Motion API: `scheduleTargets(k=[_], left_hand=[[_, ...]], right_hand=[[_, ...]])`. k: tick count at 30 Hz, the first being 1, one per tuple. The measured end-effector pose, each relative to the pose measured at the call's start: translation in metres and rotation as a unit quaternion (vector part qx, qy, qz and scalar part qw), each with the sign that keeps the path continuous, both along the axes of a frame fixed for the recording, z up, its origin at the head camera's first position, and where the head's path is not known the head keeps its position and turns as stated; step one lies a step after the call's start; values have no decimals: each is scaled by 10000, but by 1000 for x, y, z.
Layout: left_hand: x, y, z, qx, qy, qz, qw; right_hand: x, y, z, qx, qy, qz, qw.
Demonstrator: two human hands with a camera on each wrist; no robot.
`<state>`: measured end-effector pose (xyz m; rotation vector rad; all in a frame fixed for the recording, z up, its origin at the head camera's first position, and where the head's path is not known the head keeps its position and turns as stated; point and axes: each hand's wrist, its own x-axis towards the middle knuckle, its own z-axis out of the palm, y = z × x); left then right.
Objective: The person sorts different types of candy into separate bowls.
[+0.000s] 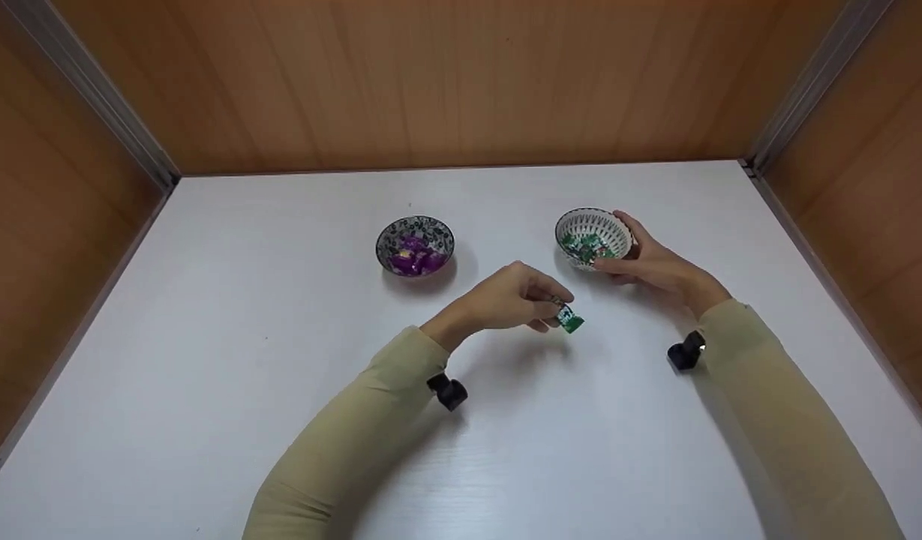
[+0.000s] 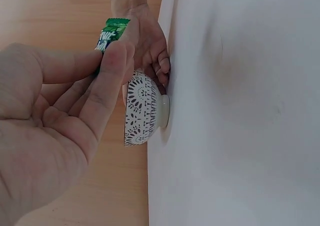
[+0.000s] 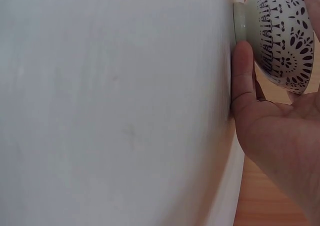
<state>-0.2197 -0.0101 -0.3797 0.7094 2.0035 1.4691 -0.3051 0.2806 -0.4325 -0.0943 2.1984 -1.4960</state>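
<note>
My left hand [image 1: 512, 298] pinches a small green-wrapped candy [image 1: 570, 319] between thumb and fingers above the table, in front of the bowls. Its shiny green wrapper with white lettering shows up close in the left wrist view. On the right, my right hand [image 1: 662, 268] grips a white bowl with a dark pattern [image 3: 285, 40], thumb at the rim and fingers round the side. The bowl's foot stands at the tabletop in the right wrist view. Several green-wrapped candies [image 1: 583, 246] lie inside this bowl.
Left of the held bowl stands a dark floral-patterned bowl [image 1: 385, 234] with several purple-wrapped candies [image 1: 415, 259] in it. The white table [image 1: 280, 420] is bounded by wood-grain panels [image 1: 461, 82] at the back and both sides. Each wrist carries a small black camera mount [image 1: 448, 391].
</note>
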Motion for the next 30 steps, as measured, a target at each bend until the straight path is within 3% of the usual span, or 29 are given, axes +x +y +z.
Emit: scheduleTargets(k=[10, 18, 23, 30], left_hand=[[-15, 6, 11, 365, -145, 506, 9979], [-30, 17, 18, 717, 17, 1185, 9904], [-40, 25, 21, 950, -140, 1478, 9843], [-51, 37, 23, 889, -225, 1747, 9803]], right_hand=[[4, 0, 4, -39, 47, 70, 10000], [2, -1, 5, 54, -29, 43, 10000], [3, -1, 5, 66, -51, 28, 10000], [3, -1, 5, 110, -49, 66, 9999]])
